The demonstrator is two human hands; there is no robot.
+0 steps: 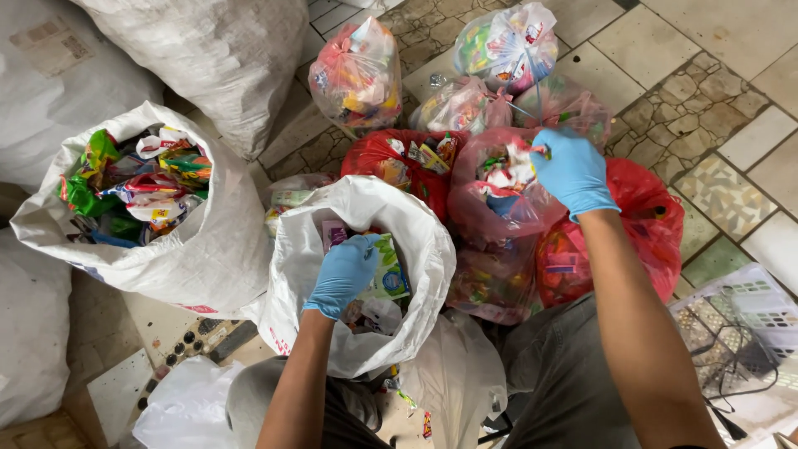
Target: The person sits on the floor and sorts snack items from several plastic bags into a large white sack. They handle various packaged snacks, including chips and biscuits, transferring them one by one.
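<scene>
Blue gloves covered both your hands. Your left hand (345, 274) was down inside the white sack (299, 274) in front of your knees, fingers curled over the green-and-white wrappers (386, 270) at its mouth; whether that grip had actually clenched on one, I cannot tell, since the palm hid it. Your right hand (572, 170) was raised over the pink bag (499, 187), pinching a small wrapper (540, 150) between thumb and fingertips, just above the bag's open top.

That pink bag sat among other filled red and clear bags (357, 75) on the tiled floor (706, 100), touching the white sack on its right side. A second open sack (166, 241) full of mixed wrappers stood to the left, just beside the first.

To do this well, I judged you needed to keep the white sack's rim folded wide so the left hand could move freely, and hold the pinched wrapper clear of the bag's thin plastic, which looked likely to snag or tear. Keeping the pink bag's mouth upright would have stopped loose pieces from spilling between the bags.
</scene>
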